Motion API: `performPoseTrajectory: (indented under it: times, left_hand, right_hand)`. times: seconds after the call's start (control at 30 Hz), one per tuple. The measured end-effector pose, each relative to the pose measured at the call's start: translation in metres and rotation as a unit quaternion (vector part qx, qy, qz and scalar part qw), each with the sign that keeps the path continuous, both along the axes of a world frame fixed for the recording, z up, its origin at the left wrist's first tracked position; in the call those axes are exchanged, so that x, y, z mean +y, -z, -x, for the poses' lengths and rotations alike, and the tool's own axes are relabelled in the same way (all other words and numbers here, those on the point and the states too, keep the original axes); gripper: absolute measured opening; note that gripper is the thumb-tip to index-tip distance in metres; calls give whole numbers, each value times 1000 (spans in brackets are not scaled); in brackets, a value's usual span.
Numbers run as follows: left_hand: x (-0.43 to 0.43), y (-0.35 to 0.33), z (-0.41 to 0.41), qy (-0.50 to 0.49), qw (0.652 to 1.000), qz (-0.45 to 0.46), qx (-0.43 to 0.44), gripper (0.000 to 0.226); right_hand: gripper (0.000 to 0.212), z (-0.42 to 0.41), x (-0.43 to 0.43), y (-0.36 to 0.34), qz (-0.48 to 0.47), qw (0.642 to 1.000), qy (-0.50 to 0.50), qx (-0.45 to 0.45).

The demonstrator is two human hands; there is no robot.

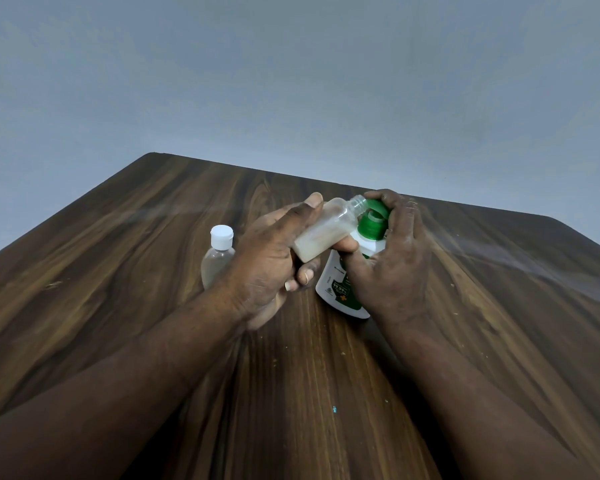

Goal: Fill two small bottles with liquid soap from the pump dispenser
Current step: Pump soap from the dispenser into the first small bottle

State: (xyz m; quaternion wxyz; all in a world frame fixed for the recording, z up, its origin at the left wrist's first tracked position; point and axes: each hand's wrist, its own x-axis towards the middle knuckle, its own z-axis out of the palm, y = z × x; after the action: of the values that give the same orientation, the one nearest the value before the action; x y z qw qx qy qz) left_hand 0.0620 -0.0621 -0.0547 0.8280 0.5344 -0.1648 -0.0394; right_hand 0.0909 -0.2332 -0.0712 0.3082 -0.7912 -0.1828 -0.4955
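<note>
Dark wood-grain surface [146,271]; left hand [274,261] grips the clear, uncapped small bottle [326,226], neck tilted toward 2 o'clock at the green pump head [371,226]. Right hand [394,261] clasps the white pump dispenser [336,284]. Capped bottle [218,259] stands at the left hand's 9 o'clock.

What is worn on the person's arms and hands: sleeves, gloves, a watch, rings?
Nothing worn shows. The left forearm and right forearm are bare to the picture's edge, with no sleeve. The left hand and right hand carry no glove, ring, watch or bracelet. Small pale flecks dot the right hand's back.
</note>
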Motion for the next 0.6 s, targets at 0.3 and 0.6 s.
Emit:
performPoseTrajectory:
  times: [0.3, 0.6]
  left_hand:
    - [0, 0, -3, 8, 1000, -4, -9, 53]
    - [-1, -2, 1, 2, 1000, 2, 11, 38]
  right_hand:
    - [61, 2, 2, -3, -8, 1000, -5, 9]
    - [62, 0, 0, 0, -11, 1000, -2, 12]
